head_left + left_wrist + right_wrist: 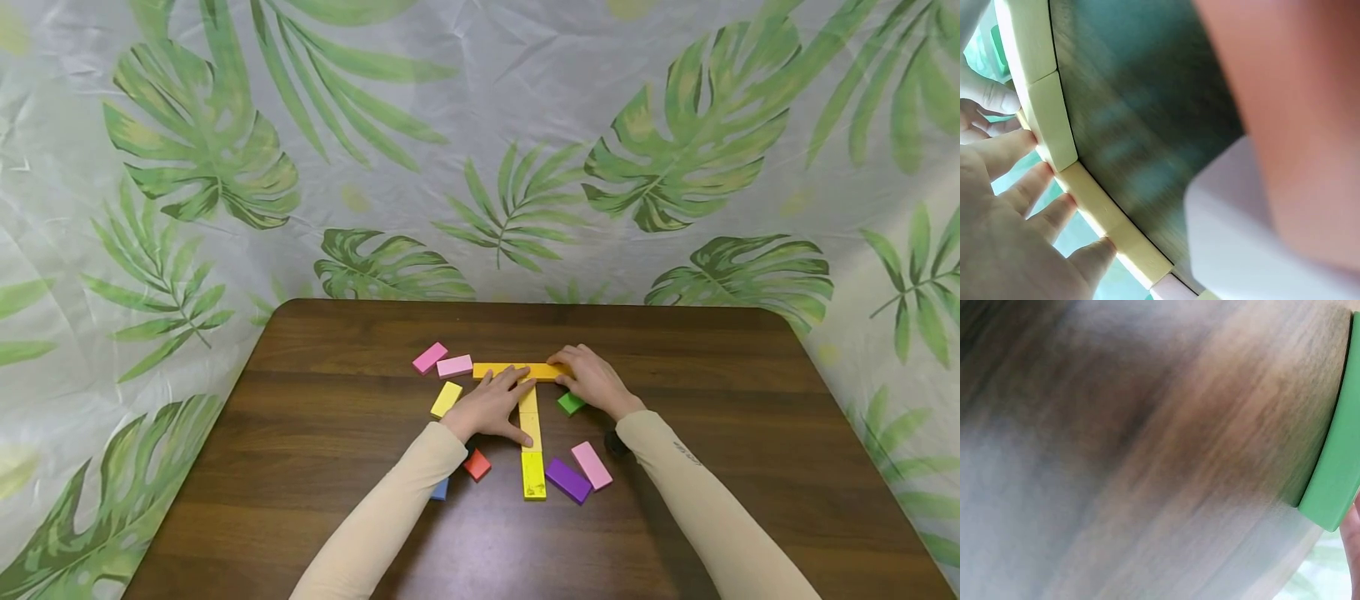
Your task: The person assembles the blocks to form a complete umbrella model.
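Orange blocks (487,370) lie end to end in a crosswise row on the table. From the row's middle, pale yellow blocks (530,429) run toward the near edge, ending in a brighter yellow block (533,477), so the shape is a T. My left hand (489,408) is spread over the junction, fingertips touching the orange row and thumb beside the pale yellow stem. In the left wrist view its fingers (1054,215) rest straight along the blocks' side. At the row's right end my right hand (596,385) pinches an orange block between thumb and fingers. Below it lies a green block (571,404).
Left of the T lie two pink blocks (454,367), a light yellow block (447,400), a red block (477,464) and a partly hidden blue block (440,489). A purple block (568,481) and another pink block (592,465) lie right of the stem. Leaf-patterned cloth (510,200) hangs behind the table.
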`<action>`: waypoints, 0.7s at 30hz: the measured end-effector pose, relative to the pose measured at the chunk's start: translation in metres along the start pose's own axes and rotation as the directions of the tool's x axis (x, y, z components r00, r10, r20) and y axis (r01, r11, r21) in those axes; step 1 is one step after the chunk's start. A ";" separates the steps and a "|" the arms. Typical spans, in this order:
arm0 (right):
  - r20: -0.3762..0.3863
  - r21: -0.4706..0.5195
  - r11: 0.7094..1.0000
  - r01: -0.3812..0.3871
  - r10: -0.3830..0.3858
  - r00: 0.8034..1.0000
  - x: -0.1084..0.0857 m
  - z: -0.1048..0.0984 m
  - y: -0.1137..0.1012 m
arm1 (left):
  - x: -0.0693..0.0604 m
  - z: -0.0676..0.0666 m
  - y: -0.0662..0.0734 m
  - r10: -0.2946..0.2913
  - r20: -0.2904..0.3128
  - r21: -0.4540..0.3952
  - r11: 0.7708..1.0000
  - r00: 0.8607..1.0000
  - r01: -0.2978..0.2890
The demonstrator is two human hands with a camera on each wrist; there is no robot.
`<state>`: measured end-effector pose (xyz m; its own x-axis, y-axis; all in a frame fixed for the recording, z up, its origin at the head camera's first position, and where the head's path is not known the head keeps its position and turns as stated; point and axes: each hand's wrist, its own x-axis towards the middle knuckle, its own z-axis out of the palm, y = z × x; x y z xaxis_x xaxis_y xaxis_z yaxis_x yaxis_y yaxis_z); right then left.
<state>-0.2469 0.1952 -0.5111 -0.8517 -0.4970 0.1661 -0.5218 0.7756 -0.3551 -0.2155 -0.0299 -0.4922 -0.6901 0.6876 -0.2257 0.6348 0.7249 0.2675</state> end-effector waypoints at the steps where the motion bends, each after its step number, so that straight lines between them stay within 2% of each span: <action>1: -0.001 0.000 1.000 0.001 -0.001 1.000 0.000 0.000 0.000 | 0.000 0.000 0.000 -0.001 0.004 0.005 1.000 1.000 0.001; 14: -0.004 0.021 1.000 -0.013 0.014 1.000 -0.002 -0.002 -0.001 | 0.000 0.000 0.003 -0.010 0.011 0.010 1.000 1.000 0.010; 21: -0.041 0.047 0.999 -0.003 0.005 0.999 -0.008 -0.004 0.003 | -0.001 -0.001 0.003 -0.012 0.016 0.012 1.000 1.000 0.012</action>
<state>-0.2424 0.2032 -0.5094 -0.8554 -0.4771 0.2016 -0.5165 0.7578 -0.3986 -0.2133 -0.0285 -0.4907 -0.6921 0.6793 -0.2440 0.6307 0.7336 0.2532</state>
